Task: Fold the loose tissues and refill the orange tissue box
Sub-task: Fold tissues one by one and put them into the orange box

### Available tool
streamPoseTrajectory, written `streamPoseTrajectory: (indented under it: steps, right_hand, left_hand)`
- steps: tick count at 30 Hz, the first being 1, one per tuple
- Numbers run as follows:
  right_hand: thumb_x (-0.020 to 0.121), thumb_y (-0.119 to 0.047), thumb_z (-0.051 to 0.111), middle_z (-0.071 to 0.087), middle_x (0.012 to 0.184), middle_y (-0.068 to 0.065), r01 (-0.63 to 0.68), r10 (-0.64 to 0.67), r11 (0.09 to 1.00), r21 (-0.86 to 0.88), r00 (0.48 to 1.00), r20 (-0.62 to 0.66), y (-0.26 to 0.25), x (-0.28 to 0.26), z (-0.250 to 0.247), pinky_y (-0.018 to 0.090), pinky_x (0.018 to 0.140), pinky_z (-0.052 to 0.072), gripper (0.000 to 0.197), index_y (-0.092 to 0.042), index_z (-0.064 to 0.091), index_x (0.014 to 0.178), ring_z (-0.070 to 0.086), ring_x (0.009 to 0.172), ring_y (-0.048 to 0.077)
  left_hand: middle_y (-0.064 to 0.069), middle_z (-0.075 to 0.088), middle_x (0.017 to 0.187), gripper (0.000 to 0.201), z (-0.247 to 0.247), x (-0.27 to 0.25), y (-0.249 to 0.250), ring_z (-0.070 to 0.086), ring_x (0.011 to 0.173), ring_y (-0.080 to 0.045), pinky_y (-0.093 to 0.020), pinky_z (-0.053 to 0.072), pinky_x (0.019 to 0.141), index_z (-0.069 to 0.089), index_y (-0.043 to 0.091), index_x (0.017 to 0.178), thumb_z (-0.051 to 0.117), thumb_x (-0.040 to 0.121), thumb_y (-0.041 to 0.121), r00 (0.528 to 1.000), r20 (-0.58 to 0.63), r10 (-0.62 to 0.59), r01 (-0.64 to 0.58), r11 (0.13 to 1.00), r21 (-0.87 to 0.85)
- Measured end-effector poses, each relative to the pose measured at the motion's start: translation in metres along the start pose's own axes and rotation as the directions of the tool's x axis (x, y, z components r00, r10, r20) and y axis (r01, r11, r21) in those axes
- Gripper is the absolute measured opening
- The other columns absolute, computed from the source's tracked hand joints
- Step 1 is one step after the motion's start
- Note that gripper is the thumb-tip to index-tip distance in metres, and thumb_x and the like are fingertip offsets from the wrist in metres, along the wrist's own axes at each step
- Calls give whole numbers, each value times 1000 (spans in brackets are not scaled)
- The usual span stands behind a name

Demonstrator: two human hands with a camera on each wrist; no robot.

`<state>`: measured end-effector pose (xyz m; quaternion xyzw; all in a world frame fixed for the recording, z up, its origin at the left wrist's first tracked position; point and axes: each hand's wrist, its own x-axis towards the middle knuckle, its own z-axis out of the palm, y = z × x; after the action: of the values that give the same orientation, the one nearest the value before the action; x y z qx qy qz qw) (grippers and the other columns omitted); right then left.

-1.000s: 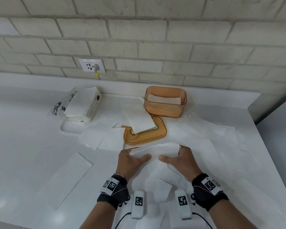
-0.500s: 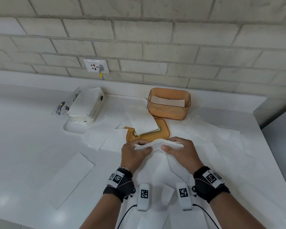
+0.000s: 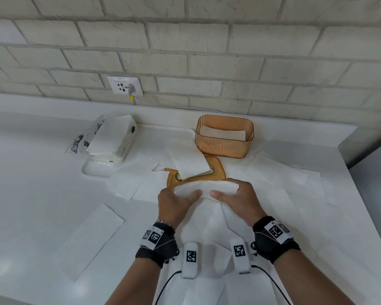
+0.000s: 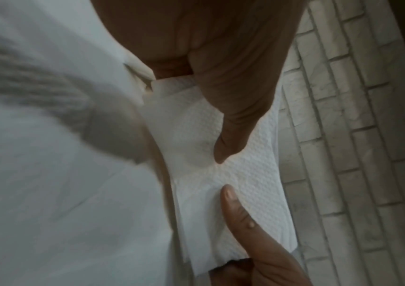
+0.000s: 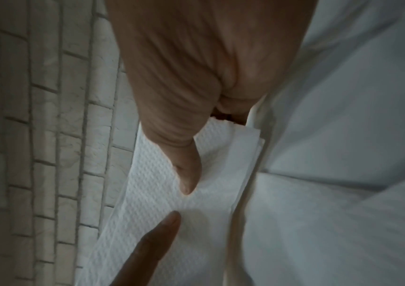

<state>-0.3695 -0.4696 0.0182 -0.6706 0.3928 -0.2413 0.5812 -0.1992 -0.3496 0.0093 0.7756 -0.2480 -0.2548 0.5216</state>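
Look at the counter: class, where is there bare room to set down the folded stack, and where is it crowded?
Bare counter lies at the far left, bordered by the tissue packet and a loose sheet. A narrow strip runs behind the orange box along the wall. It is crowded around the orange lid and on the right, where loose tissues overlap.

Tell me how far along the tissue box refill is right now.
Partly done. The orange box already holds some folded tissues, with its lid still off on the counter and a tissue lying on it. In hand: the left hand and right hand hold a folded stack by its ends. Left: many loose tissues remain spread over the counter, then closing the lid.
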Motion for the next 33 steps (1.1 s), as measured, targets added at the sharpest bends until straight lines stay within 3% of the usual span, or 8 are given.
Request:
streamPoseTrajectory:
  steps: [4,10,15,18,22,25,28,33]
  right_hand:
    - [77,-27,94,81,98,-8,-19,19,999,-31,1000,5,1,3,-6,34,91,61,26,-30,82,100,76,98,15]
    - [85,-20,88,83,96,-4,-54,55,998,-40,997,47,-1,0,-9,47,95,62,17,-22,82,101,79,93,17]
    - [82,-15,89,83,101,0,-26,27,981,192,1000,-2,-36,-1,-23,33,86,63,26,-15,80,106,80,94,18]
    - [80,-9,90,83,98,5,29,-24,954,299,999,-22,-56,-3,-23,25,74,61,26,-9,79,104,79,90,17]
    - [81,-4,87,81,103,11,42,-58,923,381,998,30,-64,-5,-5,27,82,61,24,-5,78,104,78,97,21]
    - [85,-7,85,79,103,8,47,-71,930,364,996,53,-64,-5,8,28,86,60,17,-11,77,100,75,97,19]
    - [92,-9,79,80,111,2,68,-98,934,350,993,68,-66,-5,13,28,89,61,24,-13,75,115,76,106,16]
    - [94,-14,77,81,114,0,68,-107,942,329,989,101,-67,-4,10,28,92,61,26,-13,75,121,76,110,15]
  left_hand:
    - [24,79,90,26,-5,0,0,72,88,6,-17,59,81,81,39,86,97,69,27,996,76,48,-45,999,-28]
    - [13,80,88,28,-5,2,-6,77,85,-8,-30,64,79,77,36,85,98,67,37,998,56,4,-7,999,47]
    - [14,79,82,32,-17,8,6,72,73,1,-17,56,66,83,24,92,98,68,37,994,98,43,-49,997,60]
    - [19,74,74,21,-18,7,16,66,64,7,-9,46,58,77,34,83,95,73,32,967,228,115,-153,976,156]
    - [18,74,82,27,-7,1,30,70,76,-1,-14,52,65,67,38,84,93,77,32,930,335,152,-217,962,165]
    - [13,77,91,30,2,-2,41,74,88,-4,-30,63,80,68,37,95,92,77,34,945,262,198,-217,975,45]
    - [9,81,93,27,7,-5,49,78,89,-8,-44,66,82,76,28,100,91,78,35,968,211,138,-119,988,-97]
    - [6,80,82,25,9,-3,55,77,79,-11,-27,57,64,77,25,87,96,73,32,974,171,150,-122,978,-168]
